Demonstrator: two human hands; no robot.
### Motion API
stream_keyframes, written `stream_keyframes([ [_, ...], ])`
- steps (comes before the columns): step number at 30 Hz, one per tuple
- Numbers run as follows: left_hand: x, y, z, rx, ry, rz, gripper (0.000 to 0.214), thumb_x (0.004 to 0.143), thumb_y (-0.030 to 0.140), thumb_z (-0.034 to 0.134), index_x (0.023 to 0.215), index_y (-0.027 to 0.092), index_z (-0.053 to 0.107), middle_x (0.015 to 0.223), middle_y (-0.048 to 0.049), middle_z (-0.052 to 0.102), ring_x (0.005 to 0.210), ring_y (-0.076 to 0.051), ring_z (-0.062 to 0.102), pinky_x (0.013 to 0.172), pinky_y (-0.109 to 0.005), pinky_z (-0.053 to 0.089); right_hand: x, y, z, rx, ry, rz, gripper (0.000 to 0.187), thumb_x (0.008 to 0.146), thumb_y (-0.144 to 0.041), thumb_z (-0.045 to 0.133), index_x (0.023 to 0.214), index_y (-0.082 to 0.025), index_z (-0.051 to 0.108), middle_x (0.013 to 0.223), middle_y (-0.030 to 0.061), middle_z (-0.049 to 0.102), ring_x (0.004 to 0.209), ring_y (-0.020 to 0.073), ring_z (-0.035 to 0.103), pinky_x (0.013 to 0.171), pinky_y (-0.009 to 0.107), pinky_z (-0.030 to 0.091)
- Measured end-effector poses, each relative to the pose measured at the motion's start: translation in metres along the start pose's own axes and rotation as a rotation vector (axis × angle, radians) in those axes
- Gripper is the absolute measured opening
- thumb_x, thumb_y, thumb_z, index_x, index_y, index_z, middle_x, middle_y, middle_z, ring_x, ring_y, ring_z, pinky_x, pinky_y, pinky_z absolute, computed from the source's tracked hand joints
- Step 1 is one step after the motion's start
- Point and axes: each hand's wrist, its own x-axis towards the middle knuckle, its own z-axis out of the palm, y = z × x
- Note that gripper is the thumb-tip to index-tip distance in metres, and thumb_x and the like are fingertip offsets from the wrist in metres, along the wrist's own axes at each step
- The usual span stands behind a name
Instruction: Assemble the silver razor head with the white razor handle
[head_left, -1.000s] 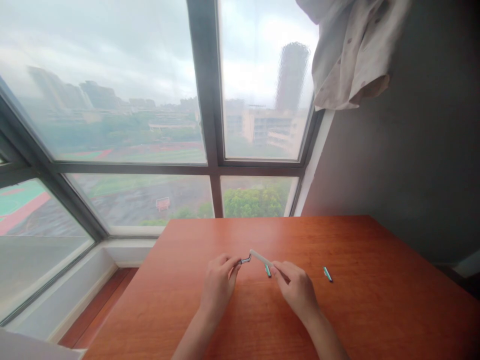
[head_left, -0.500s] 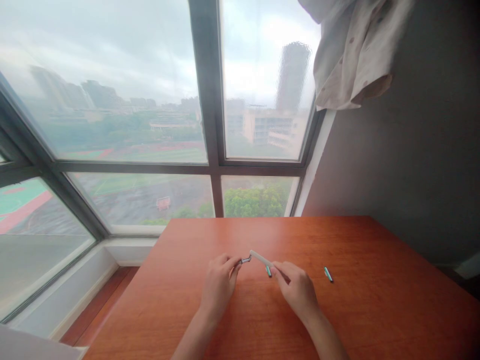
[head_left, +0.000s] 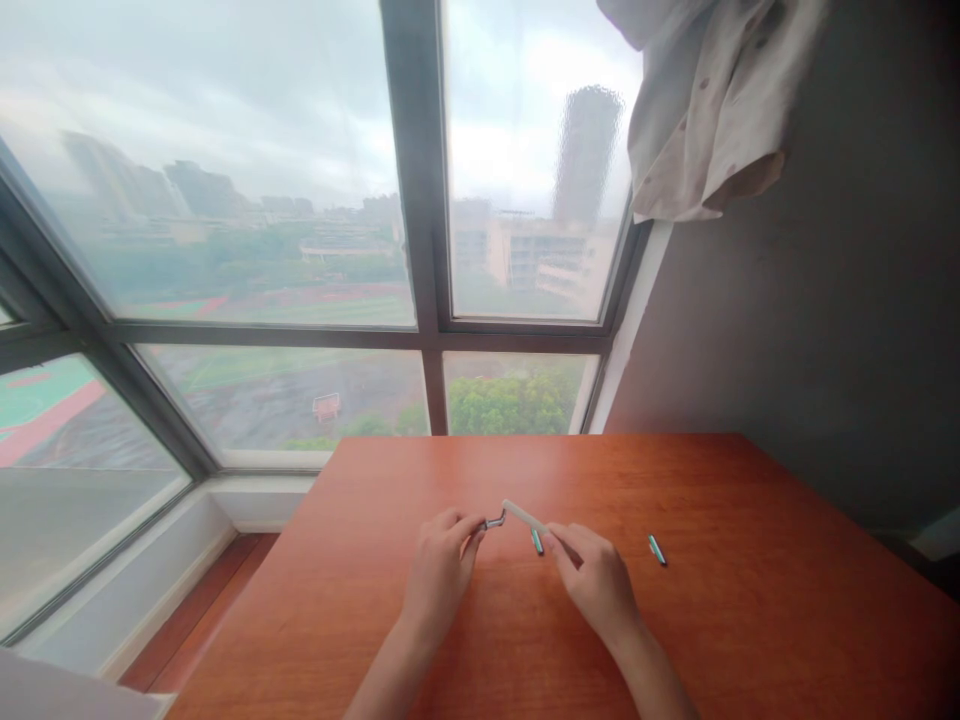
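Both of my hands are over the middle of a reddish wooden table [head_left: 750, 620]. My right hand [head_left: 596, 580] is closed around the lower end of a thin white stick-like handle [head_left: 523, 516] that points up and to the left. My left hand [head_left: 439, 570] pinches a small dark metal piece [head_left: 493, 521] at the handle's far tip. A small teal piece [head_left: 536, 541] lies on the table just beyond my right fingers. A second teal piece [head_left: 656, 549] lies further right, apart from both hands.
A large window [head_left: 300, 250] with a dark frame stands behind the table, and a low sill [head_left: 150, 570] runs along the left. A grey wall [head_left: 825, 320] rises at the right, with a pale cloth [head_left: 697, 110] hanging at the top.
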Motion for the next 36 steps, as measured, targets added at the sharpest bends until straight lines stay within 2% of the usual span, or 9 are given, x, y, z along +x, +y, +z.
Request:
stream_keyframes([
  [12,0.0004,-0.0005,-0.0004,0.021,-0.021,-0.021,0.020,0.090,0.021,0.051,0.097,0.023,0.069,0.084,-0.0042,0.066,0.078,-0.021,0.060,0.070,-0.031,0.043,0.0005,-0.0045,-0.0027,-0.022,-0.037,0.007,0.026,0.093,-0.030,0.045,0.082,-0.025,0.068,0.068,0.0009,0.063,0.065,0.0158,0.059,0.064,0.023,0.037],
  [21,0.0009,-0.0035,-0.0005,-0.010,-0.026,-0.028,0.022,0.091,0.022,0.048,0.098,0.023,0.069,0.086,-0.0048,0.067,0.080,-0.021,0.060,0.072,-0.031,0.044,0.0015,-0.0049,-0.0018,-0.018,-0.044,0.002,0.023,0.092,-0.030,0.046,0.088,-0.026,0.069,0.072,0.0009,0.066,0.066,0.0154,0.060,0.063,0.022,0.038],
  [29,0.0000,-0.0026,-0.0002,-0.009,-0.015,-0.013,0.021,0.090,0.021,0.050,0.097,0.024,0.069,0.085,-0.0046,0.067,0.080,-0.021,0.061,0.071,-0.031,0.044,0.0004,-0.0050,-0.0037,-0.044,0.021,0.009,0.030,0.094,-0.034,0.044,0.085,-0.025,0.071,0.071,0.0023,0.066,0.064,0.0151,0.060,0.061,0.022,0.038],
  [36,0.0004,-0.0020,-0.0022,0.010,-0.006,-0.020,0.021,0.090,0.021,0.050,0.095,0.024,0.070,0.083,-0.0042,0.067,0.079,-0.021,0.062,0.070,-0.030,0.044,0.0009,-0.0036,-0.0020,0.011,-0.033,-0.003,0.035,0.095,-0.039,0.040,0.087,-0.024,0.071,0.072,0.0042,0.067,0.064,0.0164,0.059,0.062,0.023,0.040],
])
